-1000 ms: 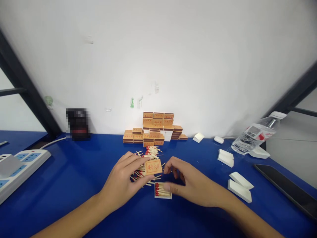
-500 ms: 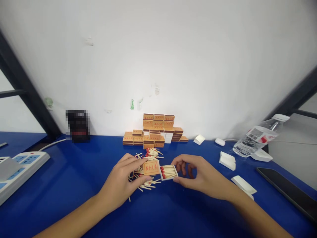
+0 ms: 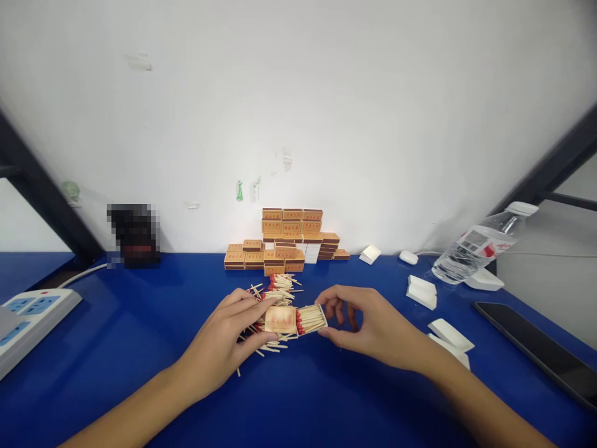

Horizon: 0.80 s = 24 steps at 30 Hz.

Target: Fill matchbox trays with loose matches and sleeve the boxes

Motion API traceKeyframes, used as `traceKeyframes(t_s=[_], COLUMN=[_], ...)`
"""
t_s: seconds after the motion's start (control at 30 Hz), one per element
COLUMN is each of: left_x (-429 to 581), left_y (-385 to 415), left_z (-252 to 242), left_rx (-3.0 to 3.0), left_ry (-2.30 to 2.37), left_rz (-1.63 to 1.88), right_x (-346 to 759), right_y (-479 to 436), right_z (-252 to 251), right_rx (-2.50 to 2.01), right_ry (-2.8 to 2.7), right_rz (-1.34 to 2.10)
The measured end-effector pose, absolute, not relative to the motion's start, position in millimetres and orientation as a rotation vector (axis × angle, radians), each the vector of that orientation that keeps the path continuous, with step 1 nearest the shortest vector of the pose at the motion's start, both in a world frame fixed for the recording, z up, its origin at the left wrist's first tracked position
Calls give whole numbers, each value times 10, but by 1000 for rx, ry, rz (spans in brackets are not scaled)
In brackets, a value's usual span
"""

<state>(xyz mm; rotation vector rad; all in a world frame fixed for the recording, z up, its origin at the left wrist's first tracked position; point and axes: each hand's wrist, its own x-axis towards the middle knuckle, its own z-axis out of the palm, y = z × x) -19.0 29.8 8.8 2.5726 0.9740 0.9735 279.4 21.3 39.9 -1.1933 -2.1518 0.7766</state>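
My left hand point(image 3: 236, 330) grips an orange matchbox sleeve point(image 3: 280, 320) with printed red characters, thumb below and fingers above. At its right end sits a white matchbox tray point(image 3: 325, 315) full of red-tipped matches point(image 3: 311, 318), its left edge at the sleeve's mouth. My right hand point(image 3: 359, 317) pinches the tray's outer end between thumb and index finger; the other fingers curl free. Under and behind the sleeve lies a loose heap of matches point(image 3: 283, 283), partly hidden by my left hand.
Stacked matchboxes point(image 3: 291, 229) stand against the wall. To the right are white folded trays point(image 3: 422, 292), a small white case point(image 3: 408, 257), a tilted water bottle point(image 3: 480, 246) and a phone point(image 3: 536, 348). A power strip point(image 3: 40, 323) and a blurred dark object point(image 3: 134, 236) lie left.
The tray's left edge has come into line with the sleeve's mouth, and the tray's left rim no longer shows. Both hands keep their grip. The view has shifted slightly.
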Motion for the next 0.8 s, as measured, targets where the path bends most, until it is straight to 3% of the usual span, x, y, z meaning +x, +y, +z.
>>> traceKeyframes(t_s=[0.8], left_x=[-219], left_y=[337], left_z=[171], left_rx=[2137], left_ry=[1023], left_rz=[867], right_x=[2716], right_y=[141], right_z=[354], right_rx=[-1099], right_ry=[-1974], right_rz=[803])
